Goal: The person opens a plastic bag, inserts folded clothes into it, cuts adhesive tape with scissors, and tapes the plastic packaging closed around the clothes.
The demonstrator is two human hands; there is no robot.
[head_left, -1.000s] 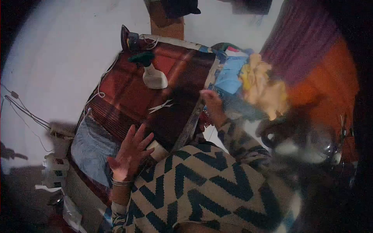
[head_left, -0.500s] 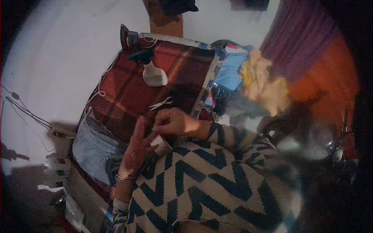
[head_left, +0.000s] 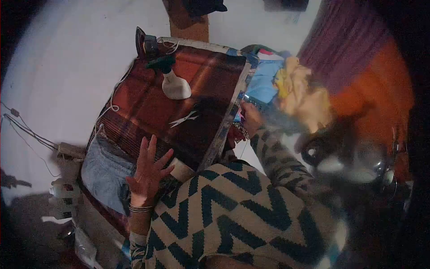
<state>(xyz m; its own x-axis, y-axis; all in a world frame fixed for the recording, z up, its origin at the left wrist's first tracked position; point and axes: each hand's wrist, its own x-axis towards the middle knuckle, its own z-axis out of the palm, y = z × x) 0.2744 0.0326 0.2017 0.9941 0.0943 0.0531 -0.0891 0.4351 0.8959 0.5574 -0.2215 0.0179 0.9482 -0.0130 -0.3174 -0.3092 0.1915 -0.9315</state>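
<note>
My left hand (head_left: 148,172), with bangles at its wrist, is raised with its fingers spread, beside a pale roll-shaped object (head_left: 181,171) at the near edge of the red-brown cloth (head_left: 139,85). At the cloth's right edge is my right hand (head_left: 251,117), its fingers partly hidden, close to a pile of garments. White-handled scissors (head_left: 183,119) lie partly open on the cloth. A white spray bottle (head_left: 175,86) with a green top lies farther back. Grey-blue fabric (head_left: 107,170) is left of my left hand.
An iron (head_left: 145,44) stands at the back left corner, its white cord (head_left: 114,107) running down the left edge. Light-blue (head_left: 264,80) and yellow-peach clothes (head_left: 304,96) are heaped at the right. An orange cloth (head_left: 380,103) hangs beyond them.
My right hand came in beside my left hand half a second ago and is now back at the cloth's right edge. My left hand's fingers have spread again.
</note>
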